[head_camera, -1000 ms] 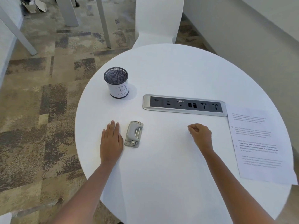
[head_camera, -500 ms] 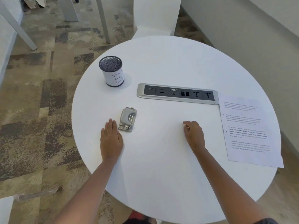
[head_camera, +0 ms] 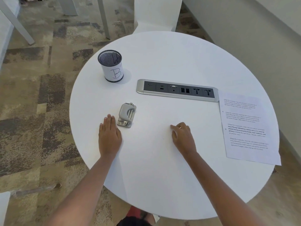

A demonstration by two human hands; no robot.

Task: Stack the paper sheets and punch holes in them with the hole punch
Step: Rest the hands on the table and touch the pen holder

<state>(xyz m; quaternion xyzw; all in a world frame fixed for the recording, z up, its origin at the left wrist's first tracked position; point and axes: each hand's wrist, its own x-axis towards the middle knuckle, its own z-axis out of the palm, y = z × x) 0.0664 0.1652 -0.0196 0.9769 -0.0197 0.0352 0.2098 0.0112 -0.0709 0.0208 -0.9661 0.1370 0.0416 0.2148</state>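
A small grey metal hole punch (head_camera: 126, 115) lies on the round white table (head_camera: 162, 168), left of centre. My left hand (head_camera: 109, 136) rests flat on the table just below and left of the punch, fingers together, nearly touching it. My right hand (head_camera: 183, 137) lies palm down in the middle of the table, fingers loosely curled, holding nothing. The printed paper sheets (head_camera: 247, 128) lie at the table's right edge, well right of my right hand, with a corner overhanging the rim.
A black mesh pen cup (head_camera: 111, 66) with a white label marked "B" stands at the back left. A silver power and socket strip (head_camera: 177, 90) is set into the table's middle. A white chair (head_camera: 156, 13) stands beyond the far edge.
My right hand has gone from a closed fist to a loosely spread, palm-down hand. The camera has pulled back; my left hand stays flat beside the punch.
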